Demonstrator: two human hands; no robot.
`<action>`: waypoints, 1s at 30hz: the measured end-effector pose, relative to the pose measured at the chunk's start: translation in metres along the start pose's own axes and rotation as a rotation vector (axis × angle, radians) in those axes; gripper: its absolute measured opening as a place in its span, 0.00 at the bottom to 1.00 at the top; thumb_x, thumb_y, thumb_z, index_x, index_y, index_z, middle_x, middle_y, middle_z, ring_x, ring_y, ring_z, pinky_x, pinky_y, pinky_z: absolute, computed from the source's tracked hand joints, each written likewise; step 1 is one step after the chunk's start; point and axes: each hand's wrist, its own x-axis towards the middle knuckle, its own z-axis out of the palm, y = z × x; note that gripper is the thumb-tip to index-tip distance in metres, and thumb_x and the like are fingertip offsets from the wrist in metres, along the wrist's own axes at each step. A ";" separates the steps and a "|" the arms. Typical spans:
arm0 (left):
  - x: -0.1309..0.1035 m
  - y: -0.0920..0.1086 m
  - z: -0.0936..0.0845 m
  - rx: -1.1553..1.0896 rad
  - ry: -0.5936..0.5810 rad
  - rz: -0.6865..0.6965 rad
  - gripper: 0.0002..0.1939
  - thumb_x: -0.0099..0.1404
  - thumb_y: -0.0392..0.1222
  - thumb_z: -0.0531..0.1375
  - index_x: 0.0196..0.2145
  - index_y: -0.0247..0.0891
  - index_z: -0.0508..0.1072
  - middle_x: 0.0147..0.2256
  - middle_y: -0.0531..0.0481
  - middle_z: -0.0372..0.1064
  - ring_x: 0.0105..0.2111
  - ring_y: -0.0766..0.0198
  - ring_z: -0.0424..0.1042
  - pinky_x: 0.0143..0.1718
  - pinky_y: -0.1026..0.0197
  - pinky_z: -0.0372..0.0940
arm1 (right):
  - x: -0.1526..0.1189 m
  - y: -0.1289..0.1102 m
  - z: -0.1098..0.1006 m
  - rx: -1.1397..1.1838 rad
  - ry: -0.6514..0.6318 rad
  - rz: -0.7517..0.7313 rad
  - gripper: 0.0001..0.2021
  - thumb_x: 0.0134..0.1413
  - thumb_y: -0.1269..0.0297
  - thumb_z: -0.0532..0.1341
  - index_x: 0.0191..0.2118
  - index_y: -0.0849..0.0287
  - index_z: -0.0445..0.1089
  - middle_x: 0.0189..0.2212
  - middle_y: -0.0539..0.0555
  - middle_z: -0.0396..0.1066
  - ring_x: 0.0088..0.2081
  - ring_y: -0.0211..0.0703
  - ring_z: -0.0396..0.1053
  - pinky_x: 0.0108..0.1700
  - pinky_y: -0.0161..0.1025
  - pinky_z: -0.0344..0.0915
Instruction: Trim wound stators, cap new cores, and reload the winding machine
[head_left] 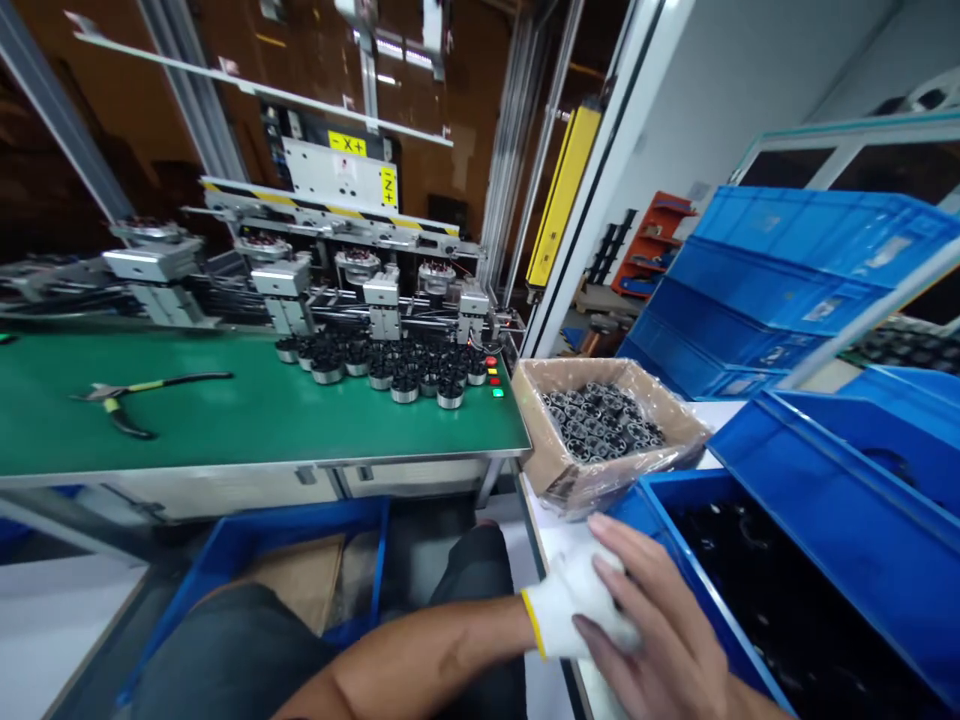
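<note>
My left hand (576,598), in a white knit glove with a yellow cuff, is low at the right, beside a blue bin (667,530). Its fingers are mostly hidden. My bare right hand (667,625) lies across it from the right, its fingers curved around the glove and gripping the fabric at the gloved fingers. Just beyond both hands is a cardboard box (547,475) lined with clear plastic, full of small dark ring-shaped parts (604,420). Dark parts also lie in the blue bin.
On the green bench (247,430) lie cutting pliers (124,395) and a cluster of round black-and-silver parts (405,385). Behind stands a machine with several fixtures (281,280). Blue crates (795,270) are stacked at the right. An open blue bin (300,515) sits under the bench.
</note>
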 end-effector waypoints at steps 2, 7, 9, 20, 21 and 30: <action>0.009 0.003 -0.007 0.049 -0.009 0.010 0.20 0.51 0.44 0.67 0.42 0.37 0.80 0.38 0.48 0.80 0.38 0.61 0.80 0.38 0.67 0.75 | 0.002 0.002 0.000 0.006 0.042 0.100 0.27 0.56 0.81 0.61 0.62 0.69 0.61 0.59 0.70 0.65 0.63 0.55 0.65 0.62 0.50 0.69; 0.006 0.022 -0.046 0.308 0.034 0.089 0.32 0.45 0.35 0.72 0.49 0.43 0.70 0.50 0.49 0.74 0.43 0.60 0.77 0.48 0.58 0.73 | -0.002 0.003 0.011 0.036 0.028 0.390 0.31 0.55 0.74 0.62 0.64 0.64 0.58 0.56 0.67 0.67 0.59 0.55 0.68 0.58 0.50 0.73; 0.000 0.031 -0.054 0.434 0.025 0.165 0.35 0.44 0.37 0.73 0.50 0.45 0.69 0.48 0.49 0.72 0.44 0.58 0.77 0.46 0.56 0.73 | -0.005 0.003 0.016 0.100 0.006 0.397 0.30 0.53 0.72 0.64 0.62 0.62 0.60 0.53 0.65 0.68 0.56 0.54 0.70 0.56 0.50 0.74; -0.002 0.054 -0.074 0.598 -0.261 0.665 0.33 0.44 0.52 0.78 0.47 0.44 0.77 0.43 0.48 0.76 0.37 0.57 0.79 0.36 0.59 0.73 | -0.009 -0.001 0.018 0.367 0.016 0.412 0.26 0.52 0.77 0.61 0.57 0.57 0.65 0.47 0.57 0.76 0.48 0.47 0.77 0.50 0.41 0.77; -0.001 0.054 -0.076 0.608 -0.261 0.718 0.31 0.47 0.55 0.77 0.46 0.43 0.78 0.42 0.47 0.78 0.36 0.57 0.79 0.36 0.59 0.73 | -0.012 -0.002 0.020 0.359 0.018 0.423 0.27 0.52 0.77 0.61 0.58 0.56 0.64 0.47 0.57 0.76 0.48 0.47 0.77 0.50 0.40 0.77; -0.012 0.023 -0.084 0.171 -0.356 0.369 0.33 0.59 0.49 0.71 0.61 0.50 0.70 0.66 0.42 0.61 0.65 0.46 0.65 0.63 0.48 0.65 | 0.004 0.002 0.009 0.261 0.048 0.267 0.27 0.50 0.78 0.63 0.58 0.61 0.65 0.54 0.66 0.70 0.56 0.52 0.72 0.53 0.46 0.75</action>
